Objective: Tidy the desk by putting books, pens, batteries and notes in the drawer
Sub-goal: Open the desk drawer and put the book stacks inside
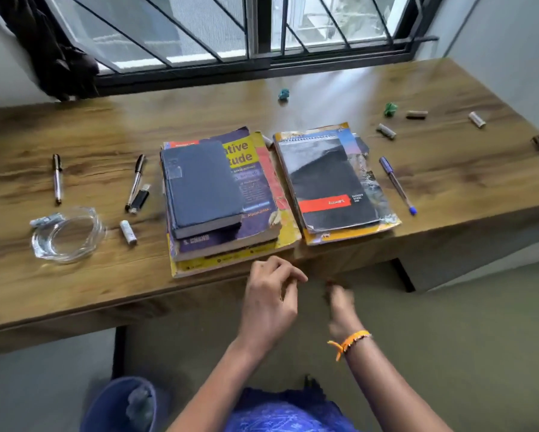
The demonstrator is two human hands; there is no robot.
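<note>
Two stacks of books lie at the front middle of the wooden table (324, 88), long axes running front to back. The left stack (227, 213) has a dark blue hardback book (199, 185) on top of a purple and yellow paperback, over a yellow volume whose near end overhangs the table edge. The right stack (333, 185) is topped by a black spiral pad with an orange band, spiral end toward the window.

Left of the stacks, a black-capped silver pen (57, 179) and a second black and silver pen (135, 182) lie roughly front to back, with a black USB stick (139, 199) just beside the second. A white cylindrical battery (128, 232) lies nearer the front, next to a clear glass ashtray (67, 238).

Right of the stacks, a blue ballpoint pen (397, 185) lies diagonally, its tip toward the front right. Three grey batteries (386, 131) (416, 114) (477, 119) are scattered behind it, with two crumpled green paper notes (283, 95) (390, 109).

The left hand (271, 302) hovers at the table's front edge, grip loosely curled and holding nothing. The right hand (341, 307) is below the edge and blurred; its grip cannot be told.
</note>
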